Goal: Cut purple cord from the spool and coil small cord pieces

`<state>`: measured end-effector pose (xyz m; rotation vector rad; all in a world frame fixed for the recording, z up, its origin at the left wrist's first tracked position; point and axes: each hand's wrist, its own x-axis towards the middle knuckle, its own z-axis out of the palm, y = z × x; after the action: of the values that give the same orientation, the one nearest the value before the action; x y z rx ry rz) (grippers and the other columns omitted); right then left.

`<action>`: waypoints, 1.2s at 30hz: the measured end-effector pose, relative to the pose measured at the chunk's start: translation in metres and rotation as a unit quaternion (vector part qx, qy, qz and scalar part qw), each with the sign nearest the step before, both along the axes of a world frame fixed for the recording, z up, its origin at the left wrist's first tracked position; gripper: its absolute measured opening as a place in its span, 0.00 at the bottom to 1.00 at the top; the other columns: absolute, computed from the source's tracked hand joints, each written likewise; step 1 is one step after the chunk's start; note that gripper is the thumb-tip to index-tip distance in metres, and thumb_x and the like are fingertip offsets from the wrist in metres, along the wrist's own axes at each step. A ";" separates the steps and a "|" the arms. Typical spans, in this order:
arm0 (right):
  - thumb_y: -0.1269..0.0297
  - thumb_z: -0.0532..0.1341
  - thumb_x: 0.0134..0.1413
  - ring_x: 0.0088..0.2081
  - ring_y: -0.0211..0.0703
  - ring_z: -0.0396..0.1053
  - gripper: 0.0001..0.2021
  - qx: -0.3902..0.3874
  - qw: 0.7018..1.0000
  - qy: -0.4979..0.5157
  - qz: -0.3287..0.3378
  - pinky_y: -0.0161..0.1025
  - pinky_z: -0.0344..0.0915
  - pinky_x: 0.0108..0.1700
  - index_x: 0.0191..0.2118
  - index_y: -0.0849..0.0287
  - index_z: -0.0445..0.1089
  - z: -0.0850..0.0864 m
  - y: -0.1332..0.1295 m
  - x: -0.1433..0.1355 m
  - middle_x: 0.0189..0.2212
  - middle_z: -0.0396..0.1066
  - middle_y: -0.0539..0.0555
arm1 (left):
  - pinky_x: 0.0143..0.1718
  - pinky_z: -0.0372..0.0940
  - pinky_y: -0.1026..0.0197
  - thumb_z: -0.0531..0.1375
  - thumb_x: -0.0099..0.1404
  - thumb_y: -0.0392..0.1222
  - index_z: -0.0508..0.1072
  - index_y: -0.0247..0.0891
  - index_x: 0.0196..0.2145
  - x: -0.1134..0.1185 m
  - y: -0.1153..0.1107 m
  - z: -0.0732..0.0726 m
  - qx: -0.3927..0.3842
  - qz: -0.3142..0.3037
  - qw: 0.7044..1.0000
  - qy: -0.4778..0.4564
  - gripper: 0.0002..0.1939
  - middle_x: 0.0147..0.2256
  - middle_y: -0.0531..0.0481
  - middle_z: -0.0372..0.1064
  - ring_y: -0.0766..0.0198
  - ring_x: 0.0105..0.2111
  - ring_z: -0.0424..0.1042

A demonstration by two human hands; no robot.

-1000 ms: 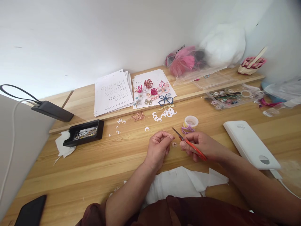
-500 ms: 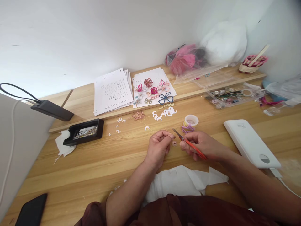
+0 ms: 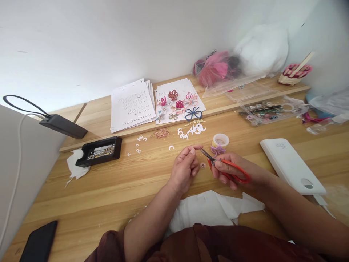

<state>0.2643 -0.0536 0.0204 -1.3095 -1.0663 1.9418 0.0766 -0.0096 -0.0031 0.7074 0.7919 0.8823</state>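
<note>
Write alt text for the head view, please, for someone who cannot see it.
The right hand holds red-handled metal scissors, their tips near the left hand, above a wooden table. Behind lie white crescent cutouts, and colourful looped flowers on white paper.

Wood table (image 3: 109,193), raised wood ledge (image 3: 99,112) along far side. Ledge: paper sheets (image 3: 132,105) left of centre, woven basket (image 3: 295,75) far right. Table: black bead tray (image 3: 101,151) and, nearer, black phone (image 3: 39,242) on left; white crescents (image 3: 183,133) and round tub (image 3: 221,140) mid; white power bank (image 3: 292,165) right; white cloth (image 3: 203,213) near.
</note>
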 end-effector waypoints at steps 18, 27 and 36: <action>0.38 0.69 0.50 0.11 0.29 0.55 0.26 0.006 0.999 0.031 0.043 0.29 0.46 0.14 0.25 0.59 0.67 -0.002 -0.004 -0.009 0.15 0.64 0.45 | 0.16 0.46 0.67 0.75 0.53 0.56 0.77 0.36 0.33 0.005 -0.004 -0.003 0.063 0.010 0.996 0.060 0.22 0.21 0.57 0.67 0.75 0.14 0.56; 0.50 0.74 0.50 0.29 0.43 0.71 0.16 0.239 0.921 -0.206 -0.227 0.40 0.70 0.32 0.39 0.55 0.78 -0.012 -0.001 -0.013 0.26 0.74 0.51 | 0.16 0.48 0.67 0.76 0.53 0.56 0.76 0.36 0.33 0.005 -0.004 -0.008 0.049 0.030 0.997 0.053 0.22 0.18 0.60 0.62 0.75 0.13 0.54; 0.44 0.70 0.52 0.28 0.47 0.71 0.20 0.212 0.917 -0.270 -0.204 0.43 0.70 0.33 0.41 0.56 0.79 -0.015 0.000 -0.010 0.24 0.73 0.52 | 0.17 0.47 0.66 0.77 0.50 0.55 0.74 0.35 0.32 0.007 -0.001 -0.011 0.032 0.063 0.997 0.005 0.24 0.22 0.58 0.66 0.77 0.15 0.53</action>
<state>0.2539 -0.0532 0.0058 -1.6827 -1.2493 0.9884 0.0837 -0.0107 -0.0140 0.7247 0.8263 1.0226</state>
